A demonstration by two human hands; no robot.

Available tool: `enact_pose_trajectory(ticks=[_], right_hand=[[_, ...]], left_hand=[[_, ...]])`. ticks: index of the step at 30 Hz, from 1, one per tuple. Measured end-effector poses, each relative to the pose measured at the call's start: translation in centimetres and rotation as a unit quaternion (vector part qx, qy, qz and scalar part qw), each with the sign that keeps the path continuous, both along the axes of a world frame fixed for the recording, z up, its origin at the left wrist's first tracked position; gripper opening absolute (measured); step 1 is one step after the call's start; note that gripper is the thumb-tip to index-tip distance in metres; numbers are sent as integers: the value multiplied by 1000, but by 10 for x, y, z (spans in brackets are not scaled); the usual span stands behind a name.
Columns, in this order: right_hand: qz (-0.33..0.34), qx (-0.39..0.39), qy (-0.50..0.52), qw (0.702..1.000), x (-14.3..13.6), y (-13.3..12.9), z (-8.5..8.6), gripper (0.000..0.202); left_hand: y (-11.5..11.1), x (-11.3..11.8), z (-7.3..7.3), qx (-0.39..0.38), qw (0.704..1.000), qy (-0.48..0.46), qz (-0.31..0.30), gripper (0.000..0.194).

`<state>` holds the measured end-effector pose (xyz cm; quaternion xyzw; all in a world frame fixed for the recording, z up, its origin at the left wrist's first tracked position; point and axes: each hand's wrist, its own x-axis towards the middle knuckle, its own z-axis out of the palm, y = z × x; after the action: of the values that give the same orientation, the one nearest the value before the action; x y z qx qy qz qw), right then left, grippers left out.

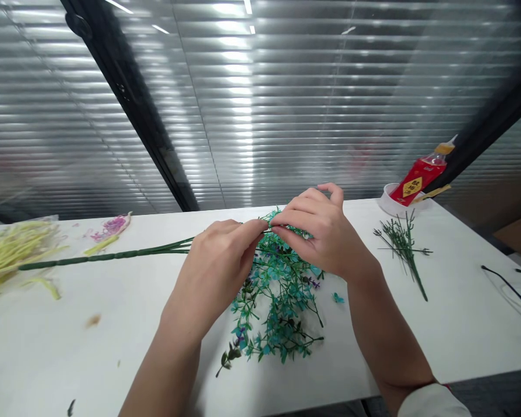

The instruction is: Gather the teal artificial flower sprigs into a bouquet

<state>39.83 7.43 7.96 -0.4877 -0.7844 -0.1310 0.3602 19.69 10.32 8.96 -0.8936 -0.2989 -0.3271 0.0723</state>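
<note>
A long green artificial flower stem [125, 253] runs from the left into my left hand [221, 249], whose fingers are closed around its thin branches. My right hand [321, 226] pinches at the same spot, its thumb and forefinger meeting my left fingertips; the small part between them is mostly hidden. Below and behind both hands lies a heap of teal artificial flower sprigs [282, 313] with a few purple bits. One loose teal blossom [337, 297] rests on the table under my right forearm.
Yellow strips [17, 249] and pink petals [110, 227] lie at the left of the white table [147, 341]. At right are bare green stems [403, 246], a red-labelled bottle [421, 176] tilted in a white bowl [391, 204], and a black cord-like piece [507, 286]. Blinds stand behind.
</note>
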Motion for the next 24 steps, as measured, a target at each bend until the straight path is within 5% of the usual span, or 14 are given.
enact_pose_trajectory(ticks=[24], right_hand=[[14,-35,15,999,3,-4,4,13]], left_hand=[[-1,0,-1,33,999,-17,-23,22]])
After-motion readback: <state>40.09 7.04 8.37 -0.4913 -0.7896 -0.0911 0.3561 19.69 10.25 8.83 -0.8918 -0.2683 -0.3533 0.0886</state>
